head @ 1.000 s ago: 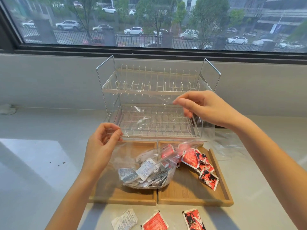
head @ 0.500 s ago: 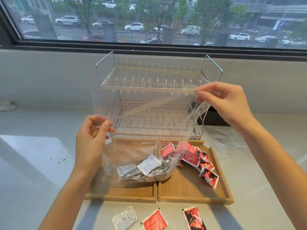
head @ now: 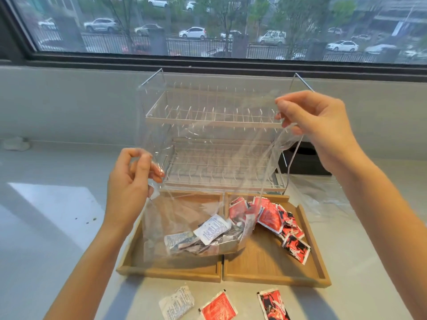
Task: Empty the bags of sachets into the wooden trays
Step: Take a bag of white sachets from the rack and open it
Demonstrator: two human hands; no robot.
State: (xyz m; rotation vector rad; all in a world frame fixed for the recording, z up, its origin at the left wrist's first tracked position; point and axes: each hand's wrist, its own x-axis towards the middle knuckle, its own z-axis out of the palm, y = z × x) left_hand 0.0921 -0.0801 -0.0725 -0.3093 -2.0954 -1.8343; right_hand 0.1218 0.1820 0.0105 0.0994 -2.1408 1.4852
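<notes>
Head view: clear bag [head: 184, 227] of white sachets [head: 208, 236] is pinched at its top by left hand [head: 129, 188] and right hand [head: 323, 125], sagging mid-frame over left tray [head: 166, 271]; sachets may be spilled across the divider if tipped unevenly.

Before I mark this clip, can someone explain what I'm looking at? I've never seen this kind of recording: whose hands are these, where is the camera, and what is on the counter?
There is no machine here. A person wears a wide-angle camera on the head, so you look forward and down at their two bare hands. The left hand and the right hand each pinch an edge of a clear plastic bag, stretched between them. White and silver sachets lie in the bag's bottom, over the left wooden tray. The right wooden tray beside it holds loose red sachets. Three stray sachets lie on the pale counter in front of the trays. Behind the trays stands a two-tier wire rack, under a window onto a street.
</notes>
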